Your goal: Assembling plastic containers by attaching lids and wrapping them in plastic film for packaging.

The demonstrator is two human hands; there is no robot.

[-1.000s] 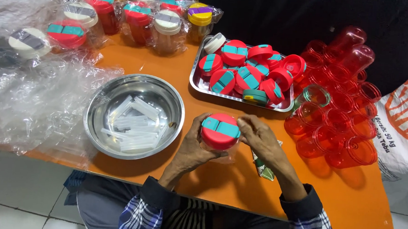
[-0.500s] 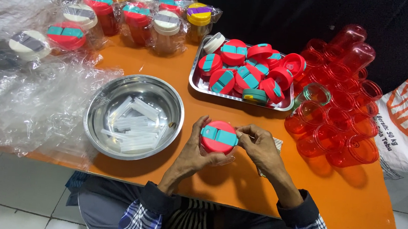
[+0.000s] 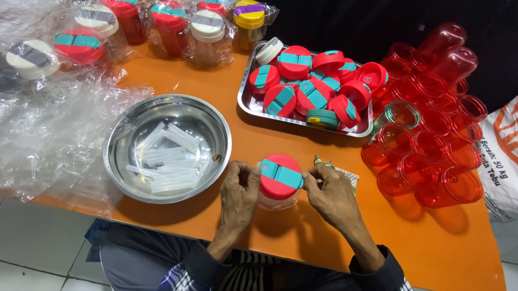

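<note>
Left hand [image 3: 239, 193]: fingers curled against the left side of the jar, gripping it.
Right hand [image 3: 330, 192]: fingertips pinched at the right edge of the jar's lid, by the teal strip.
Jar [image 3: 280, 178]: clear, with a red lid crossed by a teal strip; held between both hands, just above the orange desk [image 3: 301, 238].
Bowl [image 3: 168, 148]: steel, just left of the left hand, holding clear plastic pieces.
Tray [image 3: 305, 121]: steel, beyond the hands, piled with red and teal lids.
Red cups [image 3: 430, 144]: clear red, heaped to the right of the right hand.
Wrapped jars [image 3: 159, 19]: in plastic film, far side of the desk, beyond the bowl.
Plastic film [image 3: 32, 131]: crumpled, left of the bowl.
</note>
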